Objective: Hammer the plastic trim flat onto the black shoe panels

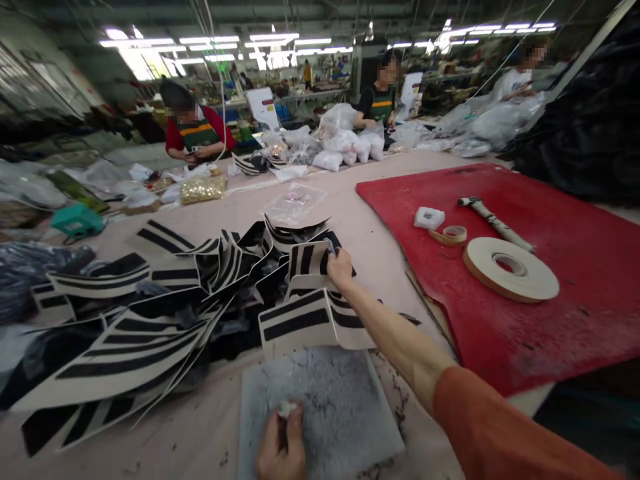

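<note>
My right hand (pixel 341 268) reaches forward into a pile of black-and-beige striped panels (pixel 125 343). Its fingers are closed on the edge of one striped panel (pixel 307 260), next to a small grey tab. Nearer to me lies another folded striped panel (pixel 297 319), partly behind my forearm. At the bottom of the view, my left hand (pixel 283 443) is closed, thumb and fingers pinching a small whitish piece (pixel 286 409) whose kind I cannot make out. That hand is over a grey, black-smudged board (pixel 345 407) lying on the pinkish tabletop.
A red mat (pixel 590 287) on the right bears a wide tape roll (pixel 480 270), a smaller tape roll (pixel 453 234), a white block (pixel 429 217) and a hammer (pixel 500 223). White plastic bags (pixel 345 143) stand at the back. Several people work across the table.
</note>
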